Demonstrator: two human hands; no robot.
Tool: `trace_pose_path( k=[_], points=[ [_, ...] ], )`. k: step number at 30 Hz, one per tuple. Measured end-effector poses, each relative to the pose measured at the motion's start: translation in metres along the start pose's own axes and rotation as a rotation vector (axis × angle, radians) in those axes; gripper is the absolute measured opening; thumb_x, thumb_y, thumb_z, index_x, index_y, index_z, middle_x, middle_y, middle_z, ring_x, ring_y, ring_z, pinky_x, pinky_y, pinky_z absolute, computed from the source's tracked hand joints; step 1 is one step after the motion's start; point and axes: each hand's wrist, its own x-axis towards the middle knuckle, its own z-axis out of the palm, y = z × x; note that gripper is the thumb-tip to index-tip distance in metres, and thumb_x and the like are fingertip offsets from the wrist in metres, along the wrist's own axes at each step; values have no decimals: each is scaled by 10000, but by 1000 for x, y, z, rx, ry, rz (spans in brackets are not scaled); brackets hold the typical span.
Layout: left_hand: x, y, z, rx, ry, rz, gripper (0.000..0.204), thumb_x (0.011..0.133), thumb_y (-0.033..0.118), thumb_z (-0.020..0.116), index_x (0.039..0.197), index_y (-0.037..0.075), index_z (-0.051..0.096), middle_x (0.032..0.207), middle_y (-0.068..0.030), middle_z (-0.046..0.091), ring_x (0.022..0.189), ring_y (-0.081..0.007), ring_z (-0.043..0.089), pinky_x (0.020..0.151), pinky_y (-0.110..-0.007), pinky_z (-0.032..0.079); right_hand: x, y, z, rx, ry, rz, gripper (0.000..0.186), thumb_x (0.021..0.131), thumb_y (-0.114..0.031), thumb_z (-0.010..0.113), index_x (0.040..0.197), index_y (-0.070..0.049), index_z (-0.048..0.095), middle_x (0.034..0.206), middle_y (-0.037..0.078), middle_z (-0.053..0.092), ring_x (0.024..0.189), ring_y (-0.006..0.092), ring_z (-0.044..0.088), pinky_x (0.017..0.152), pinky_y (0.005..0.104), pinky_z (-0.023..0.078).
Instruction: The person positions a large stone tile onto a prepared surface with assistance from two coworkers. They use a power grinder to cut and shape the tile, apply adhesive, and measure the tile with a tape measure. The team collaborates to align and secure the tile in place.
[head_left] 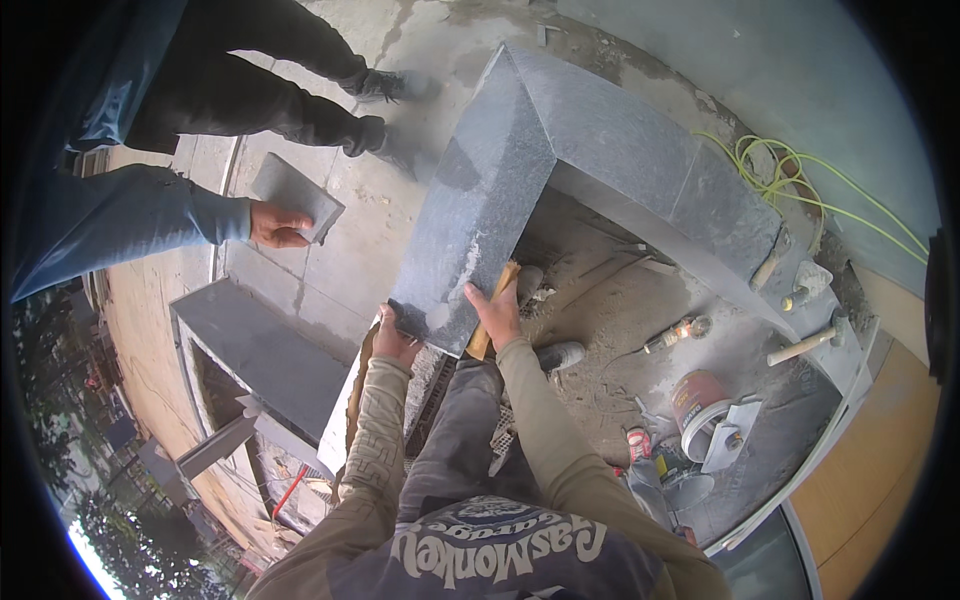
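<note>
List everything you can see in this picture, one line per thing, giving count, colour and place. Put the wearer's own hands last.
stone slab: one, grey, centre, forming a corner with a second slab
second slab: one, grey, running to the upper right
wooden piece: one, tan, at the slab's near end
small stone tile: one, grey, upper left, held in the co-worker's hand
co-worker's hand: one, blue sleeve, left
hose: one, yellow-green, upper right
hammers: two, wooden handles, right ledge
bucket: one, red and white, lower right
trowel: one, grey, beside the bucket
left hand: one, bare, fingers on the slab's near corner
right hand: one, bare, on the slab edge and wooden piece
</note>
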Motion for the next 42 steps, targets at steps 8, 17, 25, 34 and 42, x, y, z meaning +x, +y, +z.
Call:
trace_pose_path(
  k=[8,17,25,34,42],
  points=[
    [11,-20,20,-162,-126,233,601,1075,477,583,1476,35,515,1375,-112,642,1238,-302,638,1068,-539,525,9,-2,11,119,-90,16,675,981,-176,745,1490,70,374,1477,204,536,1324,285,558,1130,410,443],
    [19,-12,36,54,243,115,831,1017,551,664,1467,-127,494,1372,-220,636,1204,-340,659,1036,-444,518,9,-14,23,156,-23,198,671,982,-140,760,1512,33,386,1481,154,531,1331,241,533,1152,396,419],
    [5,-29,-1,-387,-310,246,597,1107,428,555,1427,-76,526,1391,-192,627,1245,-310,619,1058,-440,509,-8,-27,29,44,-126,246,712,913,-53,790,1521,-38,419,1469,101,538,1330,227,548,1138,395,444],
    [20,-22,18,-423,-162,123,652,1116,531,438,1502,10,494,1493,-146,581,1355,-357,579,1154,-572,455,7,-13,29,92,-85,273,727,897,-164,854,1490,-21,459,1457,118,555,1329,220,539,1147,406,429],
    [31,-11,11,-305,-273,155,655,1126,542,388,1504,17,493,1483,-121,587,1328,-334,583,1135,-531,474,-2,-12,-12,435,62,363,747,1088,-562,509,1608,-53,341,1552,94,499,1452,235,441,1222,425,341]
  ],
)
